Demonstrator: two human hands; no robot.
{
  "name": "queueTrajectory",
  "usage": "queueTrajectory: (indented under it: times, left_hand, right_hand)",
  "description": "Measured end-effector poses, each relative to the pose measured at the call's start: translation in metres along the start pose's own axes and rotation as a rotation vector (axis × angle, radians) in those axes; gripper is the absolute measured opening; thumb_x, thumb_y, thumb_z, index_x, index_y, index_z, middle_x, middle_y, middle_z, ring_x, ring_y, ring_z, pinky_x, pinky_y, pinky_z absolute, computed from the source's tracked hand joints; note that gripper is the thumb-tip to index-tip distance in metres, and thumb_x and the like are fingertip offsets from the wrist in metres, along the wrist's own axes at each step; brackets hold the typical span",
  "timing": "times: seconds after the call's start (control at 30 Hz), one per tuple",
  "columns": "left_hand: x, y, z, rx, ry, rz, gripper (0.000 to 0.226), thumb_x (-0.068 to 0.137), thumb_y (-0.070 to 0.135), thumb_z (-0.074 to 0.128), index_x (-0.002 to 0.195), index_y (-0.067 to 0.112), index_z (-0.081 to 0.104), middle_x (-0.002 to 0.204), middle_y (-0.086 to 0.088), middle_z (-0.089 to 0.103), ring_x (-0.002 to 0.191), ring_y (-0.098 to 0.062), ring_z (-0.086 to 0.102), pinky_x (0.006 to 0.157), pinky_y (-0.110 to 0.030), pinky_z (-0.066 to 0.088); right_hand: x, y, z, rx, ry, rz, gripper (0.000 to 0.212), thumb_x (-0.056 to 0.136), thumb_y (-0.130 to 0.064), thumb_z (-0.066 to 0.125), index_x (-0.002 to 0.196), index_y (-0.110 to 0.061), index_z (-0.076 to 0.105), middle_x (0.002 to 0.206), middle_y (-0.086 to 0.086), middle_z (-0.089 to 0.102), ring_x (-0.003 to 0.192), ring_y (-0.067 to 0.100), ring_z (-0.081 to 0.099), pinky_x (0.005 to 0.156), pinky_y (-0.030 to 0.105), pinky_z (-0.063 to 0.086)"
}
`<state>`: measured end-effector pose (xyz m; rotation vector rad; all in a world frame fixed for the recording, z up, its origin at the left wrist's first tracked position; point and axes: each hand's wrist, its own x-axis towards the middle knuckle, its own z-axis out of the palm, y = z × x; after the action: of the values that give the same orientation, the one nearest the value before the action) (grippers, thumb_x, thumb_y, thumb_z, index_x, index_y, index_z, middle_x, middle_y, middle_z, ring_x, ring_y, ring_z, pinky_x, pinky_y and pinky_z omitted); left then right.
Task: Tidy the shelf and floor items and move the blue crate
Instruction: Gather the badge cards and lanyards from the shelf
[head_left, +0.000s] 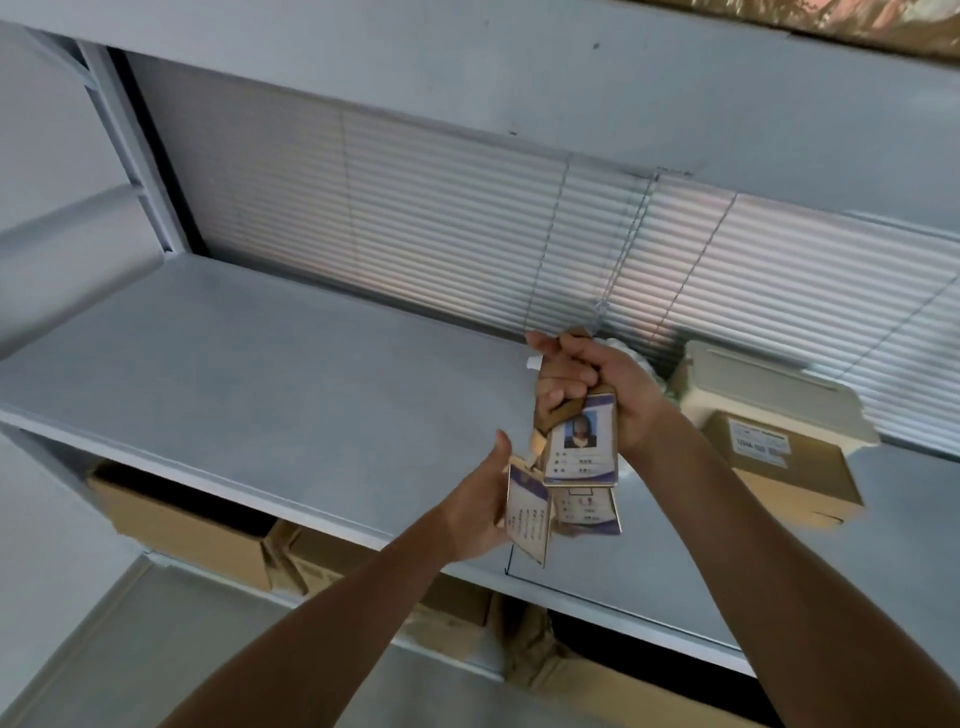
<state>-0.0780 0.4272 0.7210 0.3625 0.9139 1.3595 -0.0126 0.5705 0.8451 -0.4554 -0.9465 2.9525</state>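
A bunch of ID badge cards (582, 452) on tan lanyards hangs above the grey shelf board (270, 374). My right hand (587, 374) is closed on the lanyard straps at the top of the bunch. My left hand (483, 504) cups the lowest cards from the left, with its fingers behind a card (527, 519) that carries printed text. The top card has a photo and purple trim. No blue crate is in view.
A cardboard box (784, 467) with a white label sits on the shelf at right, under a cream plastic container (753, 384). Brown cartons (192, 525) fill the shelf below. Closed window blinds (467, 228) and their cords (623, 249) hang behind the shelf.
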Motion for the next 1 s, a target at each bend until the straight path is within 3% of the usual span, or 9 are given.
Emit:
queueTrajectory:
  times: [0.1, 0.2, 0.33, 0.53, 0.67, 0.8, 1.0]
  left_hand:
    - [-0.003, -0.004, 0.004, -0.136, -0.167, 0.010, 0.076, 0.074, 0.071, 0.052, 0.129, 0.019, 0.062, 0.127, -0.014, 0.065, 0.118, -0.038, 0.054, 0.098, -0.051, 0.043]
    - [-0.007, -0.006, 0.009, 0.059, -0.293, 0.060, 0.052, 0.080, 0.043, 0.072, 0.125, 0.017, 0.062, 0.117, -0.014, 0.066, 0.103, -0.033, 0.061, 0.090, -0.046, 0.046]
    - [-0.010, -0.006, 0.019, 0.096, -0.245, 0.017, 0.029, 0.093, 0.020, 0.059, 0.121, 0.017, 0.063, 0.112, -0.014, 0.070, 0.089, -0.027, 0.071, 0.079, -0.036, 0.056]
    - [-0.014, -0.003, 0.018, 0.084, -0.256, -0.012, 0.038, 0.095, 0.007, 0.051, 0.134, 0.009, 0.053, 0.123, -0.018, 0.063, 0.111, -0.035, 0.064, 0.086, -0.039, 0.056]
    - [-0.015, -0.001, 0.017, 0.130, -0.265, -0.015, 0.044, 0.093, 0.004, 0.050, 0.137, 0.006, 0.051, 0.120, -0.018, 0.063, 0.098, -0.027, 0.065, 0.079, -0.034, 0.056]
    - [-0.016, 0.002, 0.014, 0.189, -0.115, 0.048, 0.029, 0.090, 0.004, 0.055, 0.117, 0.010, 0.065, 0.096, -0.011, 0.072, 0.079, -0.020, 0.068, 0.071, -0.026, 0.054]
    - [-0.010, 0.004, 0.009, 0.157, -0.026, 0.045, 0.031, 0.092, 0.002, 0.054, 0.122, 0.007, 0.063, 0.103, -0.016, 0.072, 0.085, -0.027, 0.070, 0.069, -0.031, 0.056]
  right_hand:
    - [-0.007, -0.009, -0.012, -0.015, 0.032, -0.056, 0.022, 0.090, -0.020, 0.047, 0.103, -0.010, 0.062, 0.042, -0.005, 0.039, 0.041, 0.009, 0.040, 0.053, 0.022, 0.045]
    - [-0.010, -0.011, -0.025, -0.015, 0.092, -0.138, 0.021, 0.089, -0.017, 0.047, 0.102, -0.009, 0.062, 0.041, -0.005, 0.038, 0.039, 0.010, 0.040, 0.052, 0.021, 0.044]
    - [-0.008, -0.004, -0.039, 0.002, 0.124, -0.223, 0.021, 0.087, -0.014, 0.048, 0.099, -0.009, 0.064, 0.039, -0.004, 0.035, 0.038, 0.009, 0.038, 0.049, 0.022, 0.045]
    - [-0.010, 0.005, -0.055, -0.006, 0.092, -0.251, 0.021, 0.089, -0.014, 0.047, 0.102, -0.013, 0.063, 0.038, -0.004, 0.035, 0.038, 0.009, 0.038, 0.050, 0.022, 0.044]
    - [-0.011, 0.009, -0.056, -0.003, 0.095, -0.269, 0.021, 0.088, -0.013, 0.045, 0.101, -0.013, 0.061, 0.037, -0.004, 0.035, 0.037, 0.009, 0.037, 0.049, 0.021, 0.043]
    - [-0.013, 0.012, -0.053, -0.034, 0.163, -0.304, 0.022, 0.092, -0.010, 0.038, 0.098, -0.010, 0.060, 0.039, -0.004, 0.035, 0.038, 0.011, 0.036, 0.052, 0.024, 0.043]
    - [-0.010, 0.012, -0.058, -0.126, 0.360, -0.366, 0.022, 0.093, -0.004, 0.039, 0.095, -0.004, 0.061, 0.046, 0.002, 0.039, 0.045, 0.016, 0.042, 0.063, 0.032, 0.044]
